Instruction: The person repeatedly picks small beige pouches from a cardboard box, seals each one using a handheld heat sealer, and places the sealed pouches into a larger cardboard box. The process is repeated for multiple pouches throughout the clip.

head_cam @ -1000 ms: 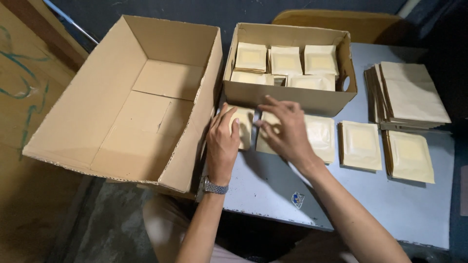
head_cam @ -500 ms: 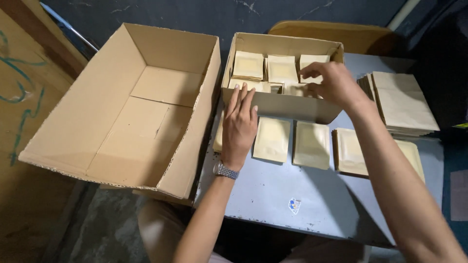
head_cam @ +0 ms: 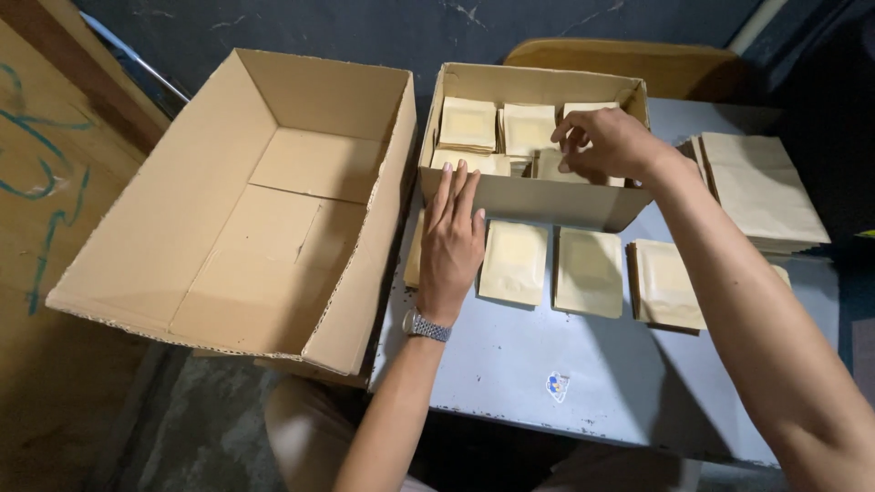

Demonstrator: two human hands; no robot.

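Pinching a pouch [head_cam: 558, 165] inside the small box [head_cam: 538, 199], upper centre: right hand [head_cam: 609, 144], fingers closed on it. Left hand [head_cam: 450, 241] flat, fingers released, on a pouch at the box's front. Picking step; lift needs clearance over the wall. Pouches tan, flat, square; three more [head_cam: 590, 271] lie on the worktop [head_cam: 510, 364].

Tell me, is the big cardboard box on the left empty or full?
Empty. The big cardboard box stands open and only its bare bottom shows, while the smaller box beside it holds pouches.
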